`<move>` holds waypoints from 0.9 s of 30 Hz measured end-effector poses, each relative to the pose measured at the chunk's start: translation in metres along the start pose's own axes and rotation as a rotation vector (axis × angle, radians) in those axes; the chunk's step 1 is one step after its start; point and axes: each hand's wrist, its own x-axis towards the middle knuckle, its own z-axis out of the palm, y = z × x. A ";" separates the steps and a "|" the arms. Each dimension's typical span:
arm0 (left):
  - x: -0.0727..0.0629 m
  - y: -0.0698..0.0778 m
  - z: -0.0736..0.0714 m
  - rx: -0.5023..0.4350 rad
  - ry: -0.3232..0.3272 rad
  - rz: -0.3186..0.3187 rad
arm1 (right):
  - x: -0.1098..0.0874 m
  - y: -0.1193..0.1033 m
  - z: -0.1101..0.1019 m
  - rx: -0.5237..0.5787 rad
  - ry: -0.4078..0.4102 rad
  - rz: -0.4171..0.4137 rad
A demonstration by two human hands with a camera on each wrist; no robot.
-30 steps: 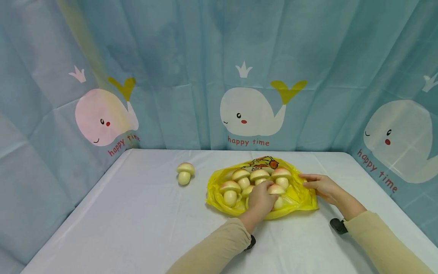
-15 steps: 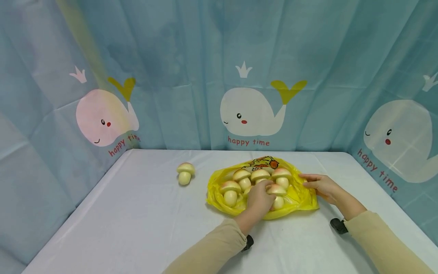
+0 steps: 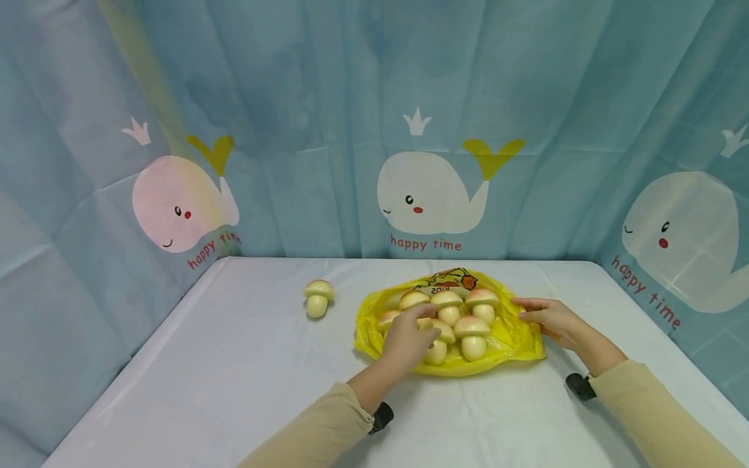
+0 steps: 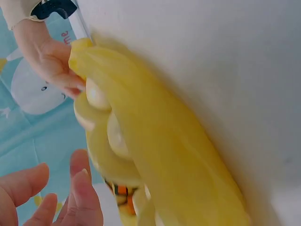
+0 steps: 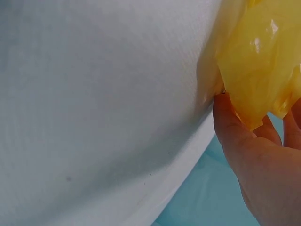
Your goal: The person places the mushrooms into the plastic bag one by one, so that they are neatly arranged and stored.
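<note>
Several cream-coloured toy mushrooms (image 3: 474,338) with pinkish caps lie in the spread mouth of a yellow plastic bag (image 3: 515,338). My left hand (image 3: 406,338) is over the bag's left part, hiding one mushroom in part; its thumb and fingers are spread apart with nothing between them, as the left wrist view also shows. At the bag's right edge, my right hand (image 3: 552,320) holds the thin plastic between thumb and fingers. In the right wrist view, the thumb (image 5: 230,120) lies along the bag's side, and the other fingers are partly hidden behind it.
A single toy mushroom (image 3: 317,299) stands on the white tablecloth (image 3: 205,364), left of the bag. A blue curtain (image 3: 328,130) printed with whales hangs behind and at both sides of the table.
My left hand has let go of a mushroom at the bag's front middle and moved left, its fingers spreading. That mushroom now shows beside another. The right hand stays put.
</note>
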 end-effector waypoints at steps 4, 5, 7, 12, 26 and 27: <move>-0.005 -0.004 -0.019 0.021 0.008 0.023 | 0.000 0.001 -0.001 -0.016 0.004 0.003; -0.006 -0.006 -0.023 0.011 0.007 0.023 | 0.000 0.001 -0.001 -0.019 0.004 0.004; -0.007 -0.009 -0.031 -0.004 0.008 0.035 | 0.000 0.002 -0.001 -0.023 0.007 0.005; -0.008 -0.018 -0.049 0.015 0.029 0.063 | 0.000 0.004 -0.002 -0.018 0.007 0.006; -0.009 -0.043 -0.090 0.114 0.137 0.111 | 0.002 0.003 -0.003 -0.015 -0.007 -0.006; -0.008 -0.045 -0.093 0.115 0.139 0.111 | 0.002 0.003 -0.004 -0.015 -0.010 -0.009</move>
